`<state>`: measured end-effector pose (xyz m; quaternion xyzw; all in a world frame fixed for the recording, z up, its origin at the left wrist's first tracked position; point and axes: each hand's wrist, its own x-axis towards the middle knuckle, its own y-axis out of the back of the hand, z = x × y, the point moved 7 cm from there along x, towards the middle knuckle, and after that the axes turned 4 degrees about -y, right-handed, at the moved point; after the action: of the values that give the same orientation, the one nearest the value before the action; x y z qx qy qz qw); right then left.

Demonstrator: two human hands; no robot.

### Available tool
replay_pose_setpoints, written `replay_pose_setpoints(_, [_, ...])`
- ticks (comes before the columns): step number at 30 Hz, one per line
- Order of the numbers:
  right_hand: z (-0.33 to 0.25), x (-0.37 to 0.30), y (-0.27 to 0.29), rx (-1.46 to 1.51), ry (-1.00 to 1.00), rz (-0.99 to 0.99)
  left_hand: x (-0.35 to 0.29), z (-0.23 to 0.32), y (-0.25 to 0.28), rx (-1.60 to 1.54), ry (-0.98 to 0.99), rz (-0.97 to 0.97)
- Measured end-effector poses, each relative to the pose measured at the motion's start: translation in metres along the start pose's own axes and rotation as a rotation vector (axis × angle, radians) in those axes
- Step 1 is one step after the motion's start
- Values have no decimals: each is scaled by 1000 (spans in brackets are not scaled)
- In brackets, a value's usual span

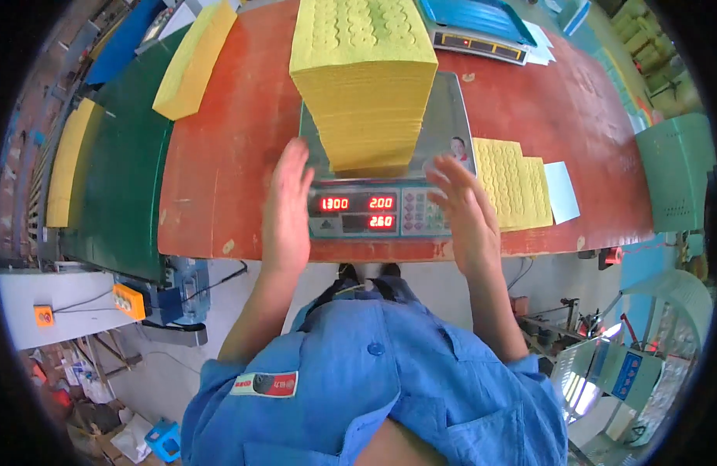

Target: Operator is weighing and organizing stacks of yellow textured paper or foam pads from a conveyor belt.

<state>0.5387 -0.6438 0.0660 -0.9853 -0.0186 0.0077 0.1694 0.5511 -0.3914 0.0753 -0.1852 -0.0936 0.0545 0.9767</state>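
A tall stack of yellow embossed sheets (370, 116) stands on the metal plate of a digital weighing scale (444, 97) in front of me. Red digits glow on the scale's display panel (358, 213). My left hand (290, 210) is held upright at the scale's left front corner, its fingers stretched and nothing in it. On the other side, my right hand (468, 213) is raised over the right end of the keypad, fingers apart, holding nothing. Both palms face inward, apart from the stack.
On the red table (226, 171) lie more yellow sheets (510, 182) and a pale blue paper (562, 192) at right. A second scale with a blue tray (479, 22) is at the back. Yellow stacks (194, 62) stand at left, beside a green surface (129, 163). A green machine (677, 171) stands far right.
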Motion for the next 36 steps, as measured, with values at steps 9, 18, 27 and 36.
replay_pose_setpoints(9, [22,-69,39,53,-231,87,-62,16,45,207,2,171])
replay_pose_setpoints(18, [13,-73,24,42,-212,-40,-73,30,24,167,-75,181])
replay_pose_setpoints(27, [19,-74,34,71,-247,-52,-87,30,28,175,-66,238])
replay_pose_setpoints(36, [24,-77,42,92,-258,-18,-86,23,19,204,-41,223])
